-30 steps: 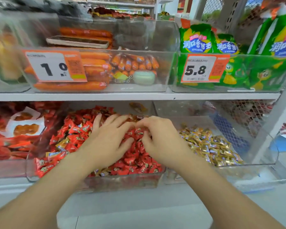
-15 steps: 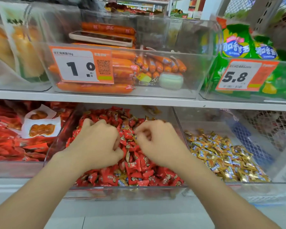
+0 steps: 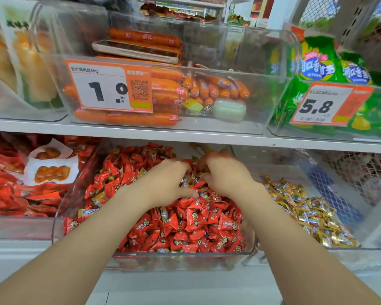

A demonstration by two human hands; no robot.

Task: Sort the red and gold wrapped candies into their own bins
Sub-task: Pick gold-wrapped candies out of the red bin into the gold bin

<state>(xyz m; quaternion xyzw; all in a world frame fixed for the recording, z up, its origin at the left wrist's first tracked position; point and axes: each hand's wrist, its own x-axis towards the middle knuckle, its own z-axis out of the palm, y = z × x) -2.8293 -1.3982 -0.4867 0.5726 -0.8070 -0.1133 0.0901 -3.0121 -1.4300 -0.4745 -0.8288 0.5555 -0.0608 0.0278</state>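
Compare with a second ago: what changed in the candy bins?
Left hand, flat a second ago, curled its fingers; it and the right hand moved back, deeper into the red candies. Any grip is hidden. Gold candies unchanged.

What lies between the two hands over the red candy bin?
Head view: a few gold-wrapped candies and red candies lie between the left hand and the right hand.

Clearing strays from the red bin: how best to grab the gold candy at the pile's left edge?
Probably from above: pinch the gold candy across its short width with two fingers. It lies flat and uncovered, lengthwise left to right.
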